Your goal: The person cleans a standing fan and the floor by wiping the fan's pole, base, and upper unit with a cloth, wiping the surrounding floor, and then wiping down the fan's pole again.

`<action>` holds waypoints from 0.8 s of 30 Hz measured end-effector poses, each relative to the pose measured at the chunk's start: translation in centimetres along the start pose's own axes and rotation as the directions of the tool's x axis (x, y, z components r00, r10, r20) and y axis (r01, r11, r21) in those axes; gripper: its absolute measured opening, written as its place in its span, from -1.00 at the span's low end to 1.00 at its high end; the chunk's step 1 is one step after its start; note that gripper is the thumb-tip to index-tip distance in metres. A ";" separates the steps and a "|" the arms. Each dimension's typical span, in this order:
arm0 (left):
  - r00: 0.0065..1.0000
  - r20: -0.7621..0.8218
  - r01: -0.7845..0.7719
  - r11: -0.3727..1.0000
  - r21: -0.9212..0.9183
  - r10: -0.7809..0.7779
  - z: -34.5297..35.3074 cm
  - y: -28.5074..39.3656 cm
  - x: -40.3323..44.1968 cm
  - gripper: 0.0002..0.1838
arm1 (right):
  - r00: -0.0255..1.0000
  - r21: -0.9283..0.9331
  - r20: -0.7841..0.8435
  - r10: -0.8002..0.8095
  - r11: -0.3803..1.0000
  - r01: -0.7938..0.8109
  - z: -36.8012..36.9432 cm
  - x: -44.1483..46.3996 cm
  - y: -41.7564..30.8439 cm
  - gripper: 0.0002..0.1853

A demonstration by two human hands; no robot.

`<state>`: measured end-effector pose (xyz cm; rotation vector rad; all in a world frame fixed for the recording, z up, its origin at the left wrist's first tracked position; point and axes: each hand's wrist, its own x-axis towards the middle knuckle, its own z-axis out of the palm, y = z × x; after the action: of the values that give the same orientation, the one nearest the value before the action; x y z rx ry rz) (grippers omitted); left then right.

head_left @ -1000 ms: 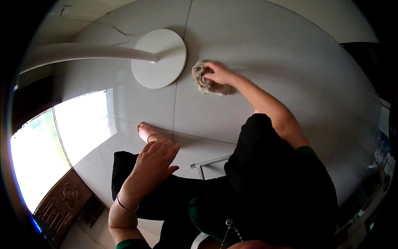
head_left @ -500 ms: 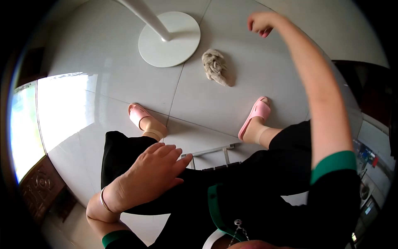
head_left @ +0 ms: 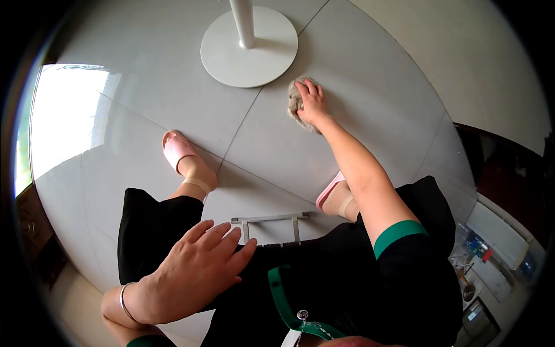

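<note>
A crumpled grey-beige rag [head_left: 294,103] lies on the tiled floor, just below the round white base. My right hand [head_left: 314,105] reaches down onto it, fingers and thumb spread over its right side and gripping it; the fingertips' far side is partly hidden in the cloth. My left hand [head_left: 199,263] hovers in front of my left thigh, its fingers stretched out and slightly apart, holding nothing. A bracelet [head_left: 124,303] circles the left wrist.
A white pole on a round white base [head_left: 225,61] stands on the floor ahead. My feet wear pink slippers [head_left: 177,150]. Beneath me shows the metal frame of a low seat [head_left: 270,218]. A shelf with assorted items [head_left: 480,254] stands at the right.
My right hand has come down from the upper right onto the rag and taken hold of it. My left hand stays in front of the thigh. The view has shifted slightly.
</note>
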<state>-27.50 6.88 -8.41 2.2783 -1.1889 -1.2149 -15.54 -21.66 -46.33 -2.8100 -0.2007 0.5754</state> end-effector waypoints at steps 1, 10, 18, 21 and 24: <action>1.000 -0.015 0.005 1.000 -0.025 -0.006 0.0 0.1 0.0 -0.39 | 1.000 -0.004 0.012 -0.002 1.000 0.002 0.4 -0.3 -0.3 -0.08; 0.999 -0.038 -0.027 0.999 0.025 0.028 -0.3 0.7 0.1 -0.46 | 0.950 0.028 -0.222 -0.219 0.973 0.230 5.7 -5.7 -4.1 -0.48; 0.998 0.066 -0.021 0.992 0.122 0.013 0.0 1.7 0.0 -0.40 | 0.897 0.850 0.370 0.242 0.302 -0.432 1.8 -2.4 6.7 -0.16; 0.996 0.091 -0.030 0.986 0.165 0.016 0.1 1.4 0.1 -0.40 | 0.815 0.790 0.323 0.481 0.337 -0.512 -0.2 -2.3 11.8 -0.21; 1.000 0.016 -0.001 0.998 0.066 0.000 0.5 1.1 -0.2 -0.42 | 0.645 0.822 0.167 0.746 0.256 -0.509 1.3 -1.9 16.1 -0.30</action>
<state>-28.57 6.45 -7.98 2.3190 -1.2530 -1.2136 -16.51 -37.04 -51.39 -1.8312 1.0808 0.2811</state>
